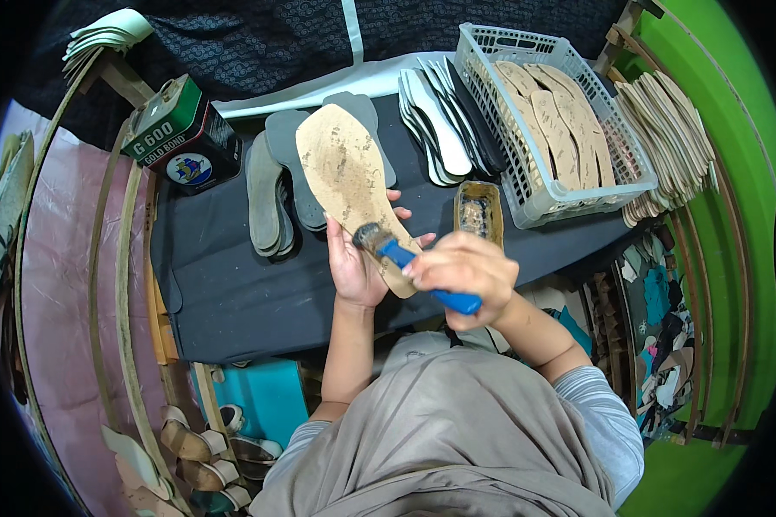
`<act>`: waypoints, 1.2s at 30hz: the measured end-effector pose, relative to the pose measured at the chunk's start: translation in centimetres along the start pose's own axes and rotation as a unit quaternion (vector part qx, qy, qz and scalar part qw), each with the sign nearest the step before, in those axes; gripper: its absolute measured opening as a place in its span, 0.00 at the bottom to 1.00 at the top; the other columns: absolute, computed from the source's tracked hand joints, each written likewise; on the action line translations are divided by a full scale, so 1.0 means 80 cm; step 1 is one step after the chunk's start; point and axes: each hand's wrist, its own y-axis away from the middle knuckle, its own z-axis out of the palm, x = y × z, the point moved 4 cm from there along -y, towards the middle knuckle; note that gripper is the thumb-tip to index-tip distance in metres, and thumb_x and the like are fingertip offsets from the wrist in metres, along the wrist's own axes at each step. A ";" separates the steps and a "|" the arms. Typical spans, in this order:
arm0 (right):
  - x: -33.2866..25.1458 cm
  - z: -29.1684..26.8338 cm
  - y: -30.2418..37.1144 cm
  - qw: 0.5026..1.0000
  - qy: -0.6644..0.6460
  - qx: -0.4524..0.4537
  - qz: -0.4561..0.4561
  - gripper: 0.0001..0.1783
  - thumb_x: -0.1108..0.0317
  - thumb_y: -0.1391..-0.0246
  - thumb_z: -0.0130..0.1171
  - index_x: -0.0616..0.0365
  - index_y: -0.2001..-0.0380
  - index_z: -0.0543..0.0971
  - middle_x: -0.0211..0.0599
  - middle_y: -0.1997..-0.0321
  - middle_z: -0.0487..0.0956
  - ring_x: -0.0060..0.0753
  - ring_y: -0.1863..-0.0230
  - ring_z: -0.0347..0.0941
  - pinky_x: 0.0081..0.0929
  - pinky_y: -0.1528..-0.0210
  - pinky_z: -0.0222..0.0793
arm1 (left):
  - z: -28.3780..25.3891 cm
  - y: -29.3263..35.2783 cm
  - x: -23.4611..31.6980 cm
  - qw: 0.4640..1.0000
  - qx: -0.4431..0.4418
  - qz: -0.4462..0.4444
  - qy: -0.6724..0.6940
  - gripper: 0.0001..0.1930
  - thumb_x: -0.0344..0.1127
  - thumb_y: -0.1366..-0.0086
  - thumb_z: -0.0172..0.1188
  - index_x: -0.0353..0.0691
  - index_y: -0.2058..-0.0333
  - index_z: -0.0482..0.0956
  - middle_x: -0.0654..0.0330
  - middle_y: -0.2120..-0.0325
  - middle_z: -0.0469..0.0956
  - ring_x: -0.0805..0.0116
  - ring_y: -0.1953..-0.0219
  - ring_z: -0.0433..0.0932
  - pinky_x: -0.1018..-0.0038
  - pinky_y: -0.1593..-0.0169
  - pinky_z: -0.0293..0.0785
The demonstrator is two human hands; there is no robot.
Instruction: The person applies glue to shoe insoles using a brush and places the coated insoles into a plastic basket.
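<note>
A tan insole [347, 168] with brown smears on its upper face is held up over the table by my left hand [359, 267], thumb on one edge and fingers showing past the other. My right hand [474, 274] is closed round the blue handle of a brush [394, 252]. The dark bristles touch the insole around its narrow waist. Just beyond my right hand stands a small tan tub [479, 211] with dark, crusted residue inside. Grey insoles [269, 202] lie in overlapping stacks behind and left of the held one.
A white plastic crate [569, 205] full of tan insoles stands at the right, beside stacked insoles [664, 138] on a rack. White and black insoles [435, 129] lie left of the crate. A green and black metal can [184, 138] stands at the table's left corner. Shoes [200, 448] sit lower left.
</note>
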 end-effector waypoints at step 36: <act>0.010 -0.030 -0.007 0.998 0.069 0.014 0.002 0.15 0.78 0.73 0.56 0.63 0.73 0.78 0.39 0.72 0.80 0.35 0.74 0.74 0.25 0.70 0.71 | 0.013 -0.005 -0.012 0.996 -0.015 -0.051 0.077 0.38 0.66 0.36 0.23 0.48 0.36 0.43 0.57 0.38 0.53 0.38 0.46 0.65 0.45 0.53 0.73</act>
